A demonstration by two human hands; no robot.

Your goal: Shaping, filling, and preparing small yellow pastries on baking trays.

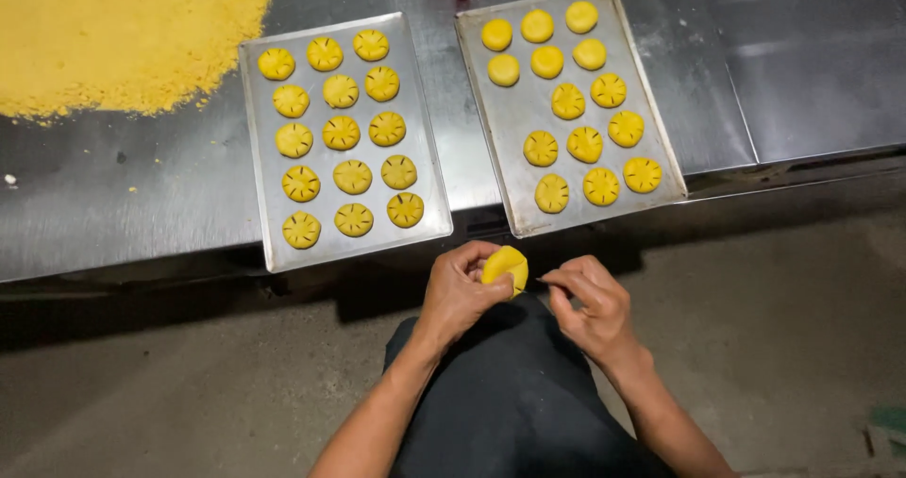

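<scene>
The left hand point(460, 294) pinches a yellow dough ball point(506, 267) at its fingertips, held on edge — just left of the right hand point(590, 301), whose fingers are closed on a thin blade, barely visible, pointing at the ball. Beyond the fingers, two metal trays point(429, 171) of dough pieces sit on a steel table point(123, 195).

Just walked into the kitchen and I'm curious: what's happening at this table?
A person's left hand holds a yellow dough round while the right hand brings a thin tool to it. On the steel table, the left tray holds scored rounds; the right tray has scored and smooth ones. A yellow crumb pile lies nearby.
</scene>
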